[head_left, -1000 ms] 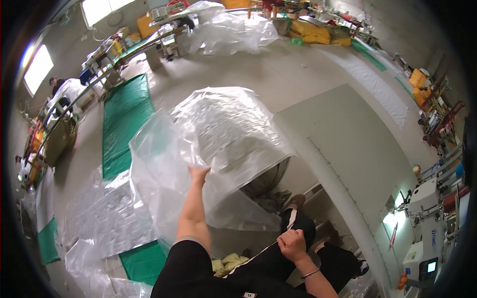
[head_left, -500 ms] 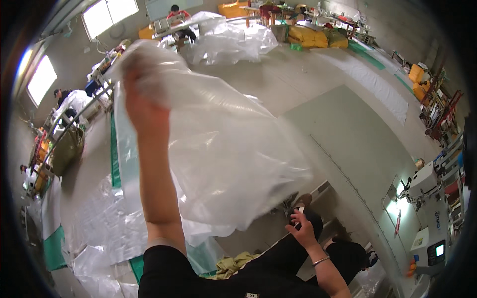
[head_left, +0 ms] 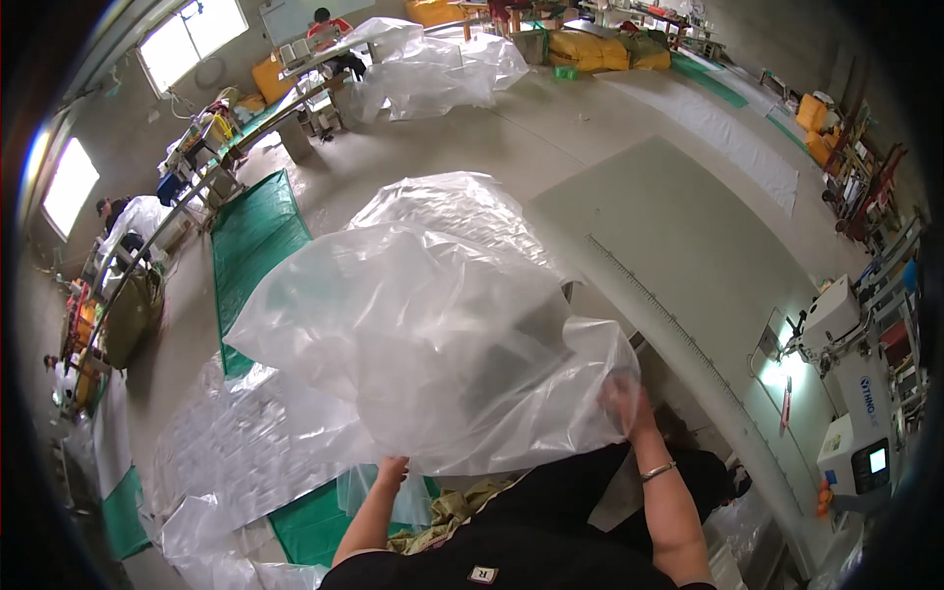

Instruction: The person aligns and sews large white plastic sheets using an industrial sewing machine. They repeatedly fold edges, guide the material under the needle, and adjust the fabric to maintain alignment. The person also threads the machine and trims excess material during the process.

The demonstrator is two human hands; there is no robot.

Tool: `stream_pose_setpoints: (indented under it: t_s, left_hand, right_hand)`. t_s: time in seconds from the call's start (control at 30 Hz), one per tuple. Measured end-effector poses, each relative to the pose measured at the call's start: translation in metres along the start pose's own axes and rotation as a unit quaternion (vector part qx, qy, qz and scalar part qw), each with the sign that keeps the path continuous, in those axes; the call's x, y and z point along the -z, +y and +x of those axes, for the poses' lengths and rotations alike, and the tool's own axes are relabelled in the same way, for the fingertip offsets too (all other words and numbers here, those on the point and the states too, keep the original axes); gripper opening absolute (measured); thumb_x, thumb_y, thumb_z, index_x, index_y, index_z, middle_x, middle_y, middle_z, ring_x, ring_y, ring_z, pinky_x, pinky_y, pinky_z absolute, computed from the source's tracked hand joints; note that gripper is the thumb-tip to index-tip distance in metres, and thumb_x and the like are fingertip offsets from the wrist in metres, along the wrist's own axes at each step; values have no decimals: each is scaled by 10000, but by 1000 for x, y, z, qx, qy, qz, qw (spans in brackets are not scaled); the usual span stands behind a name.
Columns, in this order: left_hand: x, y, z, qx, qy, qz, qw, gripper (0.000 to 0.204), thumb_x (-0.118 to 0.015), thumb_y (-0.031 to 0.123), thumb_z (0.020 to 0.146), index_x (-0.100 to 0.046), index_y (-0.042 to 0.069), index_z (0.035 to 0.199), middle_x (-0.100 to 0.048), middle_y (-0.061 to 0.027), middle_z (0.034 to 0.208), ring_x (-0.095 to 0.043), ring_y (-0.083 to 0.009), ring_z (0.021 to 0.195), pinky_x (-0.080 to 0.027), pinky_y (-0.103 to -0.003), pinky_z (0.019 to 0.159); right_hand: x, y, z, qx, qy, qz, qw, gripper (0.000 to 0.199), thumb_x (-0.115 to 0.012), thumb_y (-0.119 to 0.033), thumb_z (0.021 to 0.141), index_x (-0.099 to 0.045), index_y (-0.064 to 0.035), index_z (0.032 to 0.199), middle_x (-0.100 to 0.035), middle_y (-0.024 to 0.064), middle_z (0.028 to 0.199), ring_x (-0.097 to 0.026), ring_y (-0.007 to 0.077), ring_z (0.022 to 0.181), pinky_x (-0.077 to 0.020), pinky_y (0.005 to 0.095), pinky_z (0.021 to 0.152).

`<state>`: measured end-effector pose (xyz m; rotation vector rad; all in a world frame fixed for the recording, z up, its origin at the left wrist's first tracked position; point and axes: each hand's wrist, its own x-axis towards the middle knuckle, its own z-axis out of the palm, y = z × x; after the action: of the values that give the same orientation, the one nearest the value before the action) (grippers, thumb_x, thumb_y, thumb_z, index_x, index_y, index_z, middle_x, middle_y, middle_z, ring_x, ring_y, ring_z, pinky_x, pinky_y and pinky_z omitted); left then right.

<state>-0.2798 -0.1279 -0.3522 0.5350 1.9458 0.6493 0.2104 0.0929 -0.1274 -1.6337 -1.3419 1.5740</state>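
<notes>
Plastic fills the middle of the frame: a big clear bag (head_left: 433, 334) billows up in front of you, spread from centre left to lower right. Your left hand (head_left: 392, 471) sits at lower centre, fingers closed on the bag's bottom edge, pinching the film from below. Your right hand (head_left: 626, 400) is at lower right, pressed against the bag's right side and seen partly through the film; it looks like it grips the plastic there, but you cannot tell for sure how the fingers close. A thin bracelet (head_left: 657, 471) circles your right wrist. Behind the bag, to the right, a long grey table (head_left: 688, 246) curves away toward the upper right, with a ruler strip (head_left: 649, 295) running along its near edge. At the right edge of the frame stands a white sewing machine (head_left: 836, 324) with a small lit lamp beside it. On the floor at left lies a green mat (head_left: 251, 241), and below it, at lower left, flat clear sheets (head_left: 236, 442) are piled. At the top of the frame, more heaped clear bags (head_left: 423, 69) rest by a workbench
</notes>
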Motion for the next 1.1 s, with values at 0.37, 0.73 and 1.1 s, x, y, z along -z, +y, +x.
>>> stream_pose_setpoints:
  t_s: [0.37,0.73,1.1]
  left_hand:
    - [-20,308,-132,-366,-409,341,763,345,-629,301,916,-622,98,1194,-689,-102,1024,-630,-222,872,-501,-369,795]
    - [-88,450,-7,-413,-16,565,714,904,-626,626,809,-298,115,1478,-347,-133,1507,-237,-336,1426,-215,-623,1105]
    - [-174,296,29,-463,-304,284,783,354,-627,260,906,-621,1,1146,-683,-108,1067,-630,-220,1009,-501,-357,835]
  right_hand:
    - [-30,-36,0,107,-10,46,993,502,-664,-89,861,-510,-11,1332,-606,22,746,-559,93,636,-480,234,617]
    - [112,-37,-280,385,507,182,749,322,-493,-217,955,-578,-14,1191,-609,154,1089,-614,240,944,-531,365,795]
    - [203,186,-391,13,690,-311,653,466,-553,-301,967,-525,8,1314,-531,139,1336,-525,216,1208,-427,320,1003]
